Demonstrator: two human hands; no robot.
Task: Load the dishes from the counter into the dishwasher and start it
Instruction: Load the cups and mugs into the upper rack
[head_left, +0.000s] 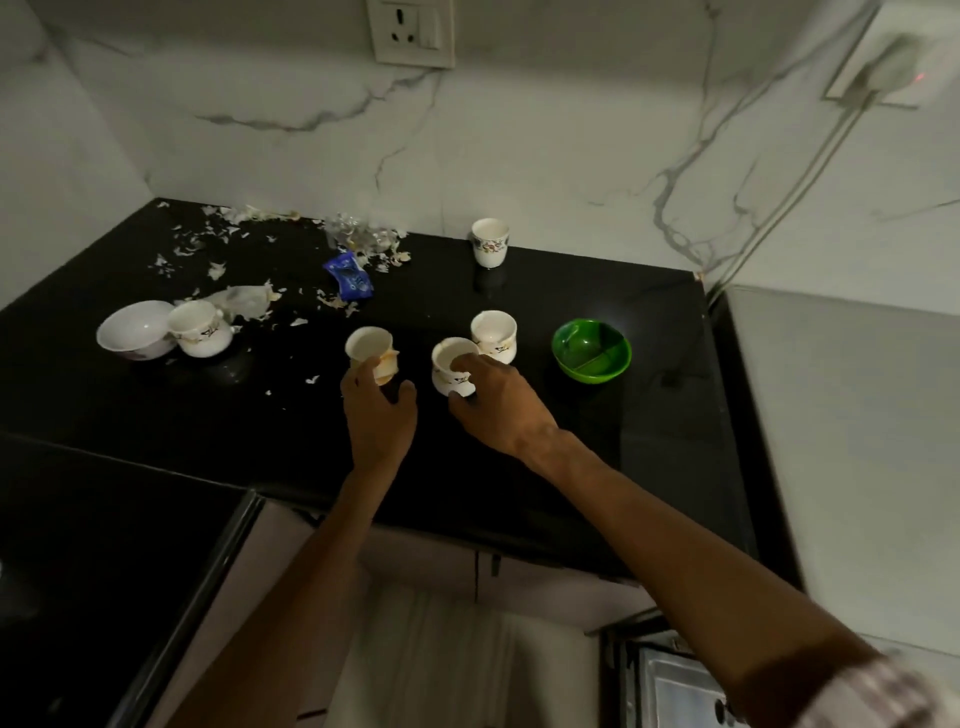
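Nearest the camera, two bare forearms are stretched out over the black counter (519, 467), a checked sleeve showing at the right wrist. A small white cup (370, 352) is clasped by the left hand (378, 415), its fingers curled round the lower wall. A second patterned cup (453, 364) is pinched at the rim by the right hand (501, 402), thumb against its near side.

Just beyond that cup, and nearly touching it, a third cup (494, 332) is seen; a green bowl (591, 351) lies to the right. At the far left a white bowl (134, 328) is touched by another cup (200, 328), and a lone cup (490, 241) is set far back by the wall. Peelings and a blue wrapper (349, 275) are scattered across the far left. What may be the dishwasher (675, 686) is partly visible at the near right edge.

Risk is judged to lie in the rim pinch: a glazed cup so held could slip, or be knocked against its close neighbour on lifting. With both hands occupied, the machine could not easily be steadied.
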